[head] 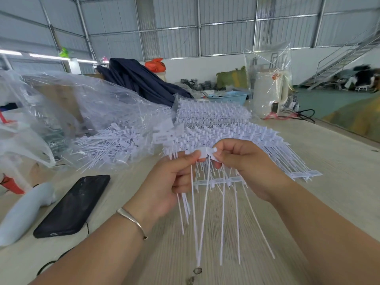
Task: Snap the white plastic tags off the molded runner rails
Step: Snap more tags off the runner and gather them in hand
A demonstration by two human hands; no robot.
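Note:
My left hand point(176, 182) pinches the head of a white plastic tag point(202, 154) and also grips a bundle of loose tags whose thin tails point(185, 210) hang toward me. My right hand point(244, 161) pinches the runner rail point(213, 150) right beside that tag; more tails point(236, 223) dangle from the rail below it. Behind my hands lies a stack of uncut runner rails point(226, 124) full of tags. A pile of separated tags point(115, 145) sits to the left, partly under clear plastic.
A black phone point(74, 204) and a pale grey handle-shaped object point(24, 212) lie on the table at my left. Crumpled clear bags point(61, 103) cover the left side. Dark cloth point(139, 79), a blue basket point(230, 96) and a white appliance point(267, 93) stand behind.

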